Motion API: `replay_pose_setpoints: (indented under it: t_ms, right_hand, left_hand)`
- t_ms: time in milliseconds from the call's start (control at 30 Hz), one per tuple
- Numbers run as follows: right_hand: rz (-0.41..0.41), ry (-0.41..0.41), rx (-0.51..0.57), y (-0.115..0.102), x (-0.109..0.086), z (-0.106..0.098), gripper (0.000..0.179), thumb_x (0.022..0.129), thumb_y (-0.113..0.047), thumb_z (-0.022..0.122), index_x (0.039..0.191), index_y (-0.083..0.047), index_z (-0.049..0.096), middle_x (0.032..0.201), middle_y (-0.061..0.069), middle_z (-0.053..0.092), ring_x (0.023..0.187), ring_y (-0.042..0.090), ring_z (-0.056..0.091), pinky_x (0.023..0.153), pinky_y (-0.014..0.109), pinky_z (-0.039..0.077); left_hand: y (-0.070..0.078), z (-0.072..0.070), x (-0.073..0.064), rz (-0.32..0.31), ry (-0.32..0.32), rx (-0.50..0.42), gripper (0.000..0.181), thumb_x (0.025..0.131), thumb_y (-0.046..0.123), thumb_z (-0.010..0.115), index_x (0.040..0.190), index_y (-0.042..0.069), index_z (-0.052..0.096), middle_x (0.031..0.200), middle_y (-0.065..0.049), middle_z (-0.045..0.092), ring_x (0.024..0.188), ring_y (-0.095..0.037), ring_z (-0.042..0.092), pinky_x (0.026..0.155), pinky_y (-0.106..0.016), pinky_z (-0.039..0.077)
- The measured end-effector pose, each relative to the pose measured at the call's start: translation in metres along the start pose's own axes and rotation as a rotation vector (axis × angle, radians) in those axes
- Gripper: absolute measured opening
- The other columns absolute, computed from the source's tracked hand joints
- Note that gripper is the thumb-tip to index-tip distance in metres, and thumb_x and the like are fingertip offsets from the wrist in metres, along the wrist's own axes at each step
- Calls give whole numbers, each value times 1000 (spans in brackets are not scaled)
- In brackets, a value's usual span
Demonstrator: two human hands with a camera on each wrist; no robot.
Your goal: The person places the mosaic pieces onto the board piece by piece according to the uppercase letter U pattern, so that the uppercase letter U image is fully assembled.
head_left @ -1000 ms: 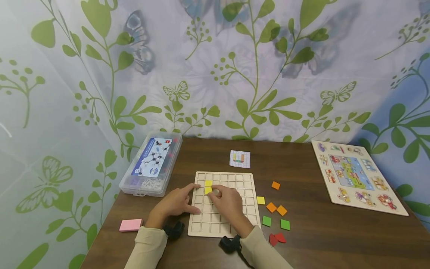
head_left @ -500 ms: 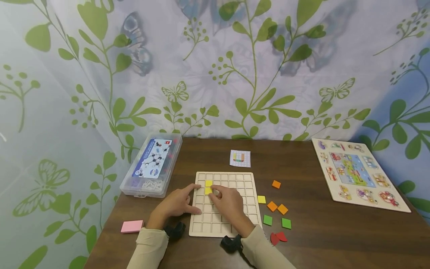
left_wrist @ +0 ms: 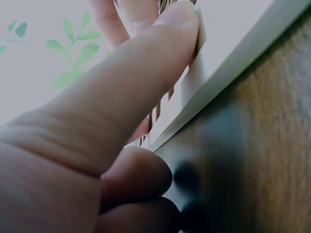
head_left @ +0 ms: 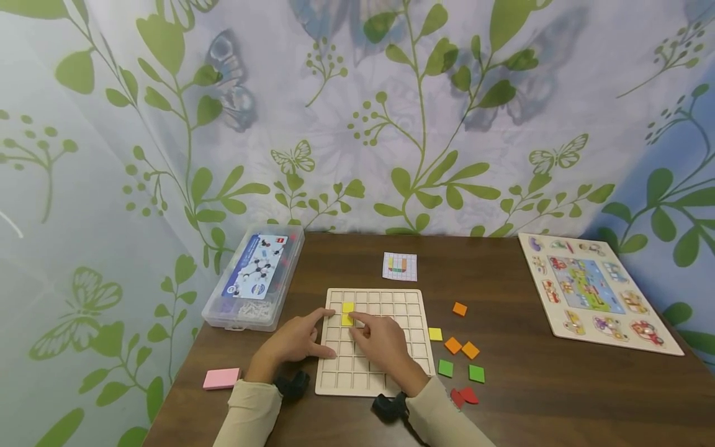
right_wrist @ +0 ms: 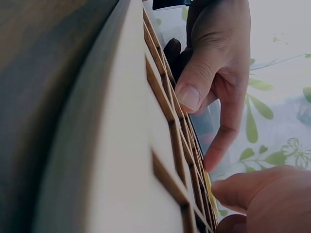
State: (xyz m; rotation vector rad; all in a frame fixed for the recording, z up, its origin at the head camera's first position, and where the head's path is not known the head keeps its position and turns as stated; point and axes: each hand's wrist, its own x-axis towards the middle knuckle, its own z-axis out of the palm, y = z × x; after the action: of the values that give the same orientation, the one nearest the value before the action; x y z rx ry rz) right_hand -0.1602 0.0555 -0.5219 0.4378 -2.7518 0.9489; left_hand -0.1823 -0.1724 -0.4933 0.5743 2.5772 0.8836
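Observation:
A pale wooden grid board (head_left: 335, 379) lies in front of me. Two yellow square tiles sit on it, the upper yellow tile (head_left: 348, 307) directly above the lower yellow tile (head_left: 347, 320). My right hand (head_left: 384, 343) touches the lower one with its index fingertip, the thumb lying just below over the grid. Along the board's left side, my left hand (head_left: 293, 338) rests its spread thumb and index finger on the border. In the left wrist view, the left thumb (left_wrist: 126, 73) lies over the board's edge (left_wrist: 228, 73), while other fingers curl beside it.
Right of the board lie a loose yellow tile (head_left: 435, 334), several orange tiles (head_left: 453, 345), green tiles (head_left: 476, 373) and red pieces (head_left: 469, 395). A pattern card (head_left: 410, 267) is behind. A plastic case (head_left: 254, 267), pink block (head_left: 221, 379) and picture puzzle (head_left: 586, 288) stand around.
My right index finger has shifted onto the lower yellow tile, and the thumb has slid off it toward me. The left hand stays on the board's left border.

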Motion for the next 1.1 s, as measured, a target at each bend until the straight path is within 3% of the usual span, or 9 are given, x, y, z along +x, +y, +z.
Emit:
replay_pose_setpoints:
  t_ms: [267,500,800,1100]
  right_hand:
    - [-28,-37,47,3,-1,-3,36,95,-27,73,130,-18,72,51,-15,39,47,2,27,45,23,24]
    - [-4,-102,125,3,-6,-23,34,98,-26,71,131,-19,72,54,-12,40,48,3,30,47,24,29]
    - [34,8,153,17,-9,-80,33,96,-25,74,128,-23,73,56,-11,43,48,6,34,50,26,32]
    - [76,79,98,59,-35,-122,29,92,-16,79,121,-17,76,56,-11,37,48,5,28,49,26,30]
  left_hand:
    - [-1,1,0,-7,-4,5,84,81,40,87,151,17,47,63,5,46,54,-11,37,52,-29,31]
    - [0,0,2,-25,-16,2,85,80,41,87,151,18,47,62,5,45,53,-10,36,51,-28,30]
    - [-1,-1,3,-70,-20,1,85,79,44,87,151,24,47,62,4,43,55,-13,37,54,-31,32]
    - [-4,0,2,-58,-12,-33,94,78,45,88,157,23,42,60,5,42,53,-12,34,53,-30,29]
